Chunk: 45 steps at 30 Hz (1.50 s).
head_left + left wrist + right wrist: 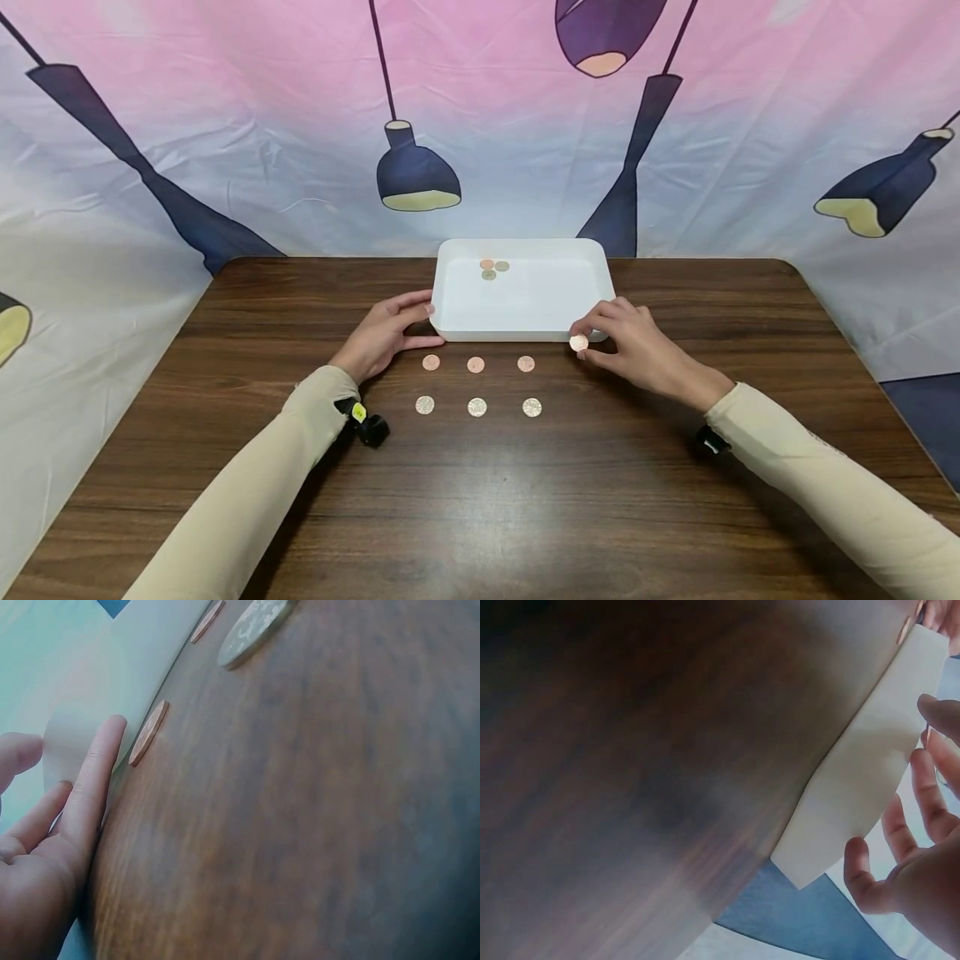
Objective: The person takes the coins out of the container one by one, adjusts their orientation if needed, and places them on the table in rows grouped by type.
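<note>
My right hand (637,350) pinches a copper-coloured coin (578,342) between thumb and fingers, at the front right corner of a white tray (525,312). In the right wrist view only a sliver of that coin shows between the fingertips, beside the tray wall (862,772). My left hand (381,337) rests against the tray's left side with straight fingers, the thumb at the front left corner. Inside the tray, toward the back, lie a copper coin (487,264) and two silver coins (502,267).
Before the tray, three copper coins (476,365) lie in a row on the brown wooden table (495,517). Nearer to me is a row of three silver coins (477,407). A cloth backdrop (510,167) printed with lamps hangs behind the table's far edge.
</note>
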### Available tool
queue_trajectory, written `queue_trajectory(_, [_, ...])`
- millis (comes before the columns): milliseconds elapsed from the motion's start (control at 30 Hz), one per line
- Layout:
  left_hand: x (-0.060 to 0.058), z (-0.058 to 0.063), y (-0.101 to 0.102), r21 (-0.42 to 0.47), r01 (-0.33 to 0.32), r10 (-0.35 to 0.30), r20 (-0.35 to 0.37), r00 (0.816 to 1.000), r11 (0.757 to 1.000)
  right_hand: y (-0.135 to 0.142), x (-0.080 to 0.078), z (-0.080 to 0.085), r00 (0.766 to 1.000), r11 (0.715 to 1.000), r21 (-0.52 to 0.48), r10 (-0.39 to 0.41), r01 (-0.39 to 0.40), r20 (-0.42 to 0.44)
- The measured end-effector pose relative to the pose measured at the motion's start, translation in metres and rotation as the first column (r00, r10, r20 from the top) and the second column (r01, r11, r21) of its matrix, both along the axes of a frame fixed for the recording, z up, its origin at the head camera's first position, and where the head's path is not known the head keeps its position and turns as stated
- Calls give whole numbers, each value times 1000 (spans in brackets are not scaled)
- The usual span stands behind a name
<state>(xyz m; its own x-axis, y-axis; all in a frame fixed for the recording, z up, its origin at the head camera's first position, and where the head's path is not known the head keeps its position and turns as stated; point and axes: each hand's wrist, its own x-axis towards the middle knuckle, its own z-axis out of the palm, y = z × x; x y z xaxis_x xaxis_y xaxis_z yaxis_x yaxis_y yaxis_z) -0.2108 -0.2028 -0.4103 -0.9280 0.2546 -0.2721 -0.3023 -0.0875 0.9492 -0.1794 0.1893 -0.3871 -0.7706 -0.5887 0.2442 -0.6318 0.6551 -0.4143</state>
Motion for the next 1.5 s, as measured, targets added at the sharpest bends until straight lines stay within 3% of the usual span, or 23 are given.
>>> queue_trajectory(367, [0,1,1,0,-2,2,1,1000,1000,3,9,-3,993,994,111,9,5,-118])
queue_trajectory(767, [-1,0,0,1,-3,3,4,1000,1000,3,14,-7,994,998,49,41,-36,-100])
queue_trajectory(967, [0,0,0,1,-5,5,6,1000,1000,-3,16,-9,996,999,37,7,-3,-94])
queue_trajectory(1167, [-1,-2,2,11,-3,3,8,1000,1000,-9,30,-4,985,994,-22,-113,111,-132])
queue_trajectory(1267, [-1,-1,1,10,-4,4,5,1000,1000,-11,37,0,987,988,-44,-149,147,-53])
queue_trajectory(1433, [0,0,0,6,-12,11,11,1000,1000,-13,40,2,982,987,-56,-143,151,126])
queue_trajectory(1500, [0,-1,1,10,-12,12,15,1000,1000,-12,39,0,977,987,-47,-148,156,153])
